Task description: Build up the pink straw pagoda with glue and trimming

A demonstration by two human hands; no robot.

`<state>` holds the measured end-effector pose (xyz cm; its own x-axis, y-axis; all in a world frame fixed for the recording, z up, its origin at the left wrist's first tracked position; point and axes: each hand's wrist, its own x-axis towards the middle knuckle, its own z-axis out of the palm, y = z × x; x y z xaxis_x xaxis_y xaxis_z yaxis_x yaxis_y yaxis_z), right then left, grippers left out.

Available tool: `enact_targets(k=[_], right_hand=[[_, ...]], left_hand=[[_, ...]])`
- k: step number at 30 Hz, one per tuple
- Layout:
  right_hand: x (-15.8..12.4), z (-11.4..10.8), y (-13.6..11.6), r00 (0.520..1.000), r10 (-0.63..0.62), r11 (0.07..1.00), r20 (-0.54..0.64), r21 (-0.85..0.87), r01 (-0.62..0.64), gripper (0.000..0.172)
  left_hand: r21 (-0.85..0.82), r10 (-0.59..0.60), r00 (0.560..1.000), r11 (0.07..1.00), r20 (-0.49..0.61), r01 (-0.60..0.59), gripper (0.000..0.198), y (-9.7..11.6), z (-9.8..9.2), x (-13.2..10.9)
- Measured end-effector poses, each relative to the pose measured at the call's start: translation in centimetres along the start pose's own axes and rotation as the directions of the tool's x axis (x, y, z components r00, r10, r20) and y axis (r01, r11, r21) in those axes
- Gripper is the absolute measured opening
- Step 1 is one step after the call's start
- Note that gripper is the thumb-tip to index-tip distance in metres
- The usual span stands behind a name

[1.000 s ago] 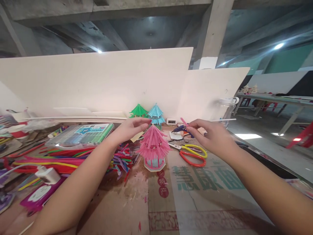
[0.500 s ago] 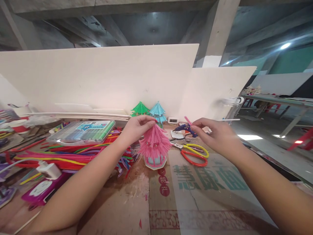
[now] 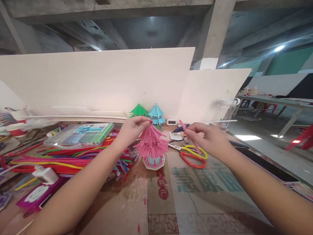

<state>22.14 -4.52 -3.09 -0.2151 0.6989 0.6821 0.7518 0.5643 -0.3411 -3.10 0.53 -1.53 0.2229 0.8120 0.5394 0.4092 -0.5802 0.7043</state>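
My left hand (image 3: 130, 130) pinches the peak of a small pink model pagoda (image 3: 153, 145), its layered roof made of pipe-cleaner pieces. The pagoda is upright on the work surface, with a pale octagonal base. To its right, my right hand (image 3: 207, 135) is closed, thumb against fingers, on a pink pipe cleaner (image 3: 181, 124) whose end sticks out towards upper left. Below that hand lie scissors (image 3: 194, 160) with yellow and orange handles. A dark blue glue gun (image 3: 183, 128) rests behind the fingertips, partly hidden.
Green (image 3: 139, 110) and light blue (image 3: 156, 112) pagodas stand behind, near a small digital clock (image 3: 171, 121). Many coloured pipe cleaners (image 3: 56, 160) and a marker case (image 3: 80, 133) lie left. A clear jug (image 3: 225, 112) and a dark flat device (image 3: 264, 163) are at right.
My right hand has moved slightly left and down, bringing the pink pipe cleaner a little nearer the pagoda. My left hand keeps its pinch on the peak. The view has shifted slightly.
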Motion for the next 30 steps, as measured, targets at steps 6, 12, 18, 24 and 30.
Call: enact_targets(k=[6,12,18,24,30], right_hand=[[-0.9,1.9,-1.8,0.992,-0.09,0.995,0.09,-0.024,0.093,0.03],[-1.3,2.3,-2.0,0.971,-0.202,0.949,0.129,-0.218,0.226,0.027],[0.2,0.2,0.6,1.0,0.003,0.98,-0.004,-0.2,-0.004,0.03],[0.1,0.0,0.2,1.0,-0.007,0.976,-0.011,-0.217,0.004,0.029],[-1.1,2.0,-1.5,0.973,-0.226,0.927,0.04,-0.299,0.227,0.027]], left_hand=[[-0.004,0.003,0.999,1.0,0.032,-0.003,0.033,-0.4,0.5,0.1],[0.023,0.024,0.999,0.999,0.028,-0.024,0.028,-0.1,0.4,0.2],[0.118,0.04,0.996,0.992,0.084,-0.05,0.028,0.2,0.0,0.1],[0.023,0.021,0.995,0.999,0.102,-0.023,0.041,-0.7,-0.2,0.5],[0.152,0.193,0.981,0.969,0.03,-0.195,0.03,-0.1,-0.6,0.3]])
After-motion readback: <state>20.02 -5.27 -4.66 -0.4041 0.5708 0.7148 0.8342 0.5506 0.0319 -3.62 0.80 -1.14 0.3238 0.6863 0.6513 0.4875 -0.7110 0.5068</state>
